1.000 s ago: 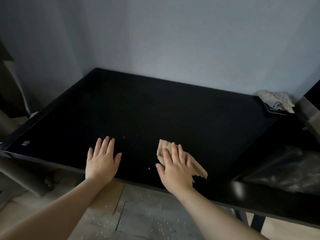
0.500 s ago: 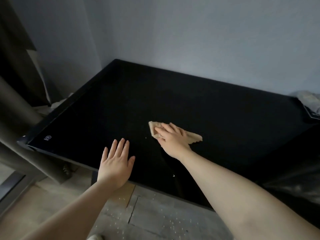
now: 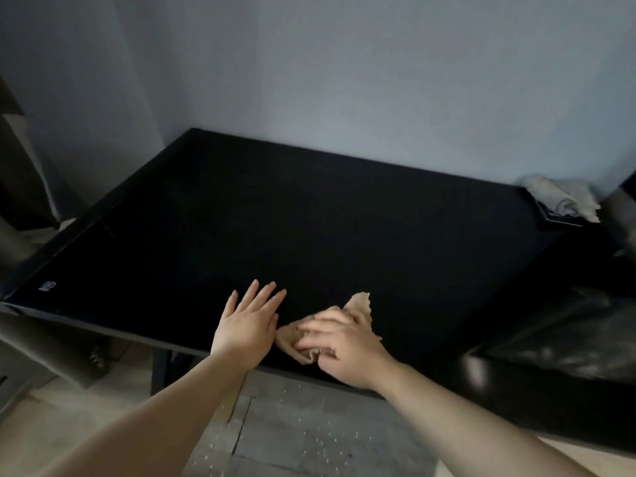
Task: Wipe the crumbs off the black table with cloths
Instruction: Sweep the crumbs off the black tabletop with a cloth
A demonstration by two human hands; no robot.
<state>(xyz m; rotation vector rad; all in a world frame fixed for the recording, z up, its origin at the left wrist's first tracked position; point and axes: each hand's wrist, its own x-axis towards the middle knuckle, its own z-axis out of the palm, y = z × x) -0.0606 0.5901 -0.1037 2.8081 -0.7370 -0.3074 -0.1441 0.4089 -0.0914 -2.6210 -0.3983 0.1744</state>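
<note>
The right hand (image 3: pixel 340 346) has drawn the tan cloth (image 3: pixel 359 306) back from the middle of the black table (image 3: pixel 309 218) to its near edge, and now lies just beside the left hand (image 3: pixel 247 325), which has kept its place.

At the far left of the frame a small pale logo mark (image 3: pixel 47 286) sits on the table's corner. Left of centre, the left hand rests flat on the tabletop with its fingers straight and together, holding nothing. The cloth lies right against its thumb side, bunched, with its long axis running from lower left to upper right. The right hand lies on top of the cloth with fingers laid fairly straight across it. It seems to press rather than clutch, though blur makes that less certain.

The table's front edge runs just below the right hand, so the cloth probably has only a short pull toward the bottom of the frame left. Pale crumbs (image 3: pixel 309 442) speckle the floor there.

In the upper right, a second cloth (image 3: pixel 557 197) lies crumpled at the table's far corner.
</note>
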